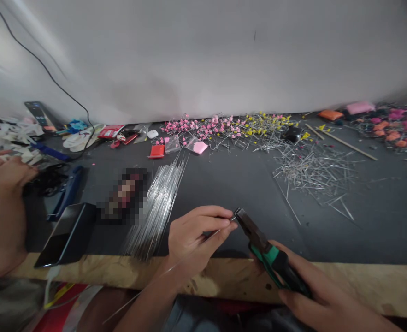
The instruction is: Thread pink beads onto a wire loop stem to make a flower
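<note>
Between its thumb and fingers, my left hand (196,235) pinches a thin metal wire (175,265), whose long end trails back past the wrist. Green-and-black pliers (270,256) are gripped in my right hand (303,281). Their jaws meet the wire's tip just beyond my left fingertips; whether they are closed on it is hard to tell. Left of my hands lies a bundle of straight wires (158,203). A loose pile of short cut wires (310,168) lies at the right.
Pink-tipped wires (203,127) and yellow-tipped wires (263,124) line the wall. A phone (65,235) lies near the table's wooden edge (120,272). At the far left are another person's hands (9,175). A wooden stick (351,146) and orange-tipped wires (386,133) lie at right.
</note>
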Available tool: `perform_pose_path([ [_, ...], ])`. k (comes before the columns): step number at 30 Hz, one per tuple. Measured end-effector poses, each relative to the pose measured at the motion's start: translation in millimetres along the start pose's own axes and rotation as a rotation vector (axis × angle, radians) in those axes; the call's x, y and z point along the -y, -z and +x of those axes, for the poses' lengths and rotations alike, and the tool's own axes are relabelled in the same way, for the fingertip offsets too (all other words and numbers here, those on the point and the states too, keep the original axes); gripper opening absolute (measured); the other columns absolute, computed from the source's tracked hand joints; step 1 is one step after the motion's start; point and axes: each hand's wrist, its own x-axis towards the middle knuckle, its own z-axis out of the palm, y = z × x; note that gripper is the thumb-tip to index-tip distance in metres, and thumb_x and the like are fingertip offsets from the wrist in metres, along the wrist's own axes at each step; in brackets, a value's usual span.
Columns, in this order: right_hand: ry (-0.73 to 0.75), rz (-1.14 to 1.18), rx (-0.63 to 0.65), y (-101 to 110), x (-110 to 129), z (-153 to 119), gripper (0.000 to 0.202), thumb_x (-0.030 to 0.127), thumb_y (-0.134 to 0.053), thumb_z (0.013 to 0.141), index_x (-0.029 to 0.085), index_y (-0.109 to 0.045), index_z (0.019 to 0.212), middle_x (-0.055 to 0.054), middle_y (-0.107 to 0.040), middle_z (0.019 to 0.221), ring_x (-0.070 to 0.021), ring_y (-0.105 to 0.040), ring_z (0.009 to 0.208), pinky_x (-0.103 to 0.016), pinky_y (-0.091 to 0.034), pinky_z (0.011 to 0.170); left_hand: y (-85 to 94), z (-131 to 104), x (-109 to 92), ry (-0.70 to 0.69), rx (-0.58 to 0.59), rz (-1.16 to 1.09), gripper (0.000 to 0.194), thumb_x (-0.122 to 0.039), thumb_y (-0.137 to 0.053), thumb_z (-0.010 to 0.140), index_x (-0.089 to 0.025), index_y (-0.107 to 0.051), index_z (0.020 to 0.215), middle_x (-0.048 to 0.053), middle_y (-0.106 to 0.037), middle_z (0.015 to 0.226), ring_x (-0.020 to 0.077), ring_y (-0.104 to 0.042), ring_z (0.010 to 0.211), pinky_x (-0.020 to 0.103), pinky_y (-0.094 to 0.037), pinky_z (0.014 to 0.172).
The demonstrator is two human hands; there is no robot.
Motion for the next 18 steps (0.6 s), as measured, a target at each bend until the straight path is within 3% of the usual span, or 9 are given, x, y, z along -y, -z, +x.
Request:
perform_pose_path([
  [18, 0.003, -0.031, 0.064, 4.5, 4.8, 1.7, 0.059, 0.011, -0.048, 0.071, 0.02, -0.044, 0.129, -0.007, -0.053, 0.127, -0.0229, -0.049, 0.116, -0.03, -0.046, 0.089, 2.6, 0.0, -0.2, 0.029, 0.039, 0.041, 0.022, -0.002, -0.066, 0.066, -0.019, -0.062, 0.08, -0.001, -0.069, 0.086, 0.0091, -0.066, 0.074, 0.018, -0.056, 0.066],
])
